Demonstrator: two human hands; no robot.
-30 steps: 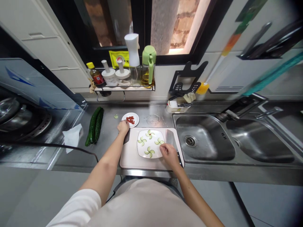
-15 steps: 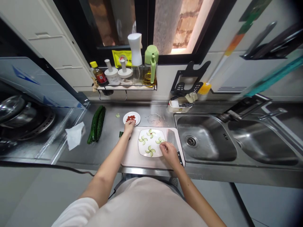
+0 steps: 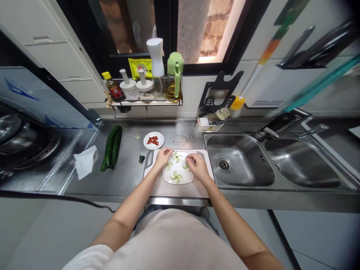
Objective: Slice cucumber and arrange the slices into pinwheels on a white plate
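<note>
My left hand [image 3: 163, 157] is pinched on what looks like a small red piece, above the upper left edge of a white squarish plate [image 3: 168, 178]. Pinwheels of thin green cucumber slices [image 3: 176, 177] lie on that plate, the top one with a red bit at its middle. Over the plate's right side, my right hand [image 3: 198, 167] has thumb and fingers pressed together; whatever is between them is too small to name. A pale cutting board [image 3: 168, 190] lies under the plate. Behind it, a small round white plate [image 3: 146, 141] holds several red pieces [image 3: 153, 140].
Two whole cucumbers [image 3: 111, 148], a white tissue [image 3: 85, 162] and a cucumber end [image 3: 141, 159] lie to the left. A double sink [image 3: 242, 161] is at right. A rack with bottles [image 3: 174, 77] hangs behind. The knife is mostly hidden by my right hand.
My left hand has moved from the small round plate rightward to the squarish plate. My right hand has shifted slightly up, still pinched. The view has turned a little.
</note>
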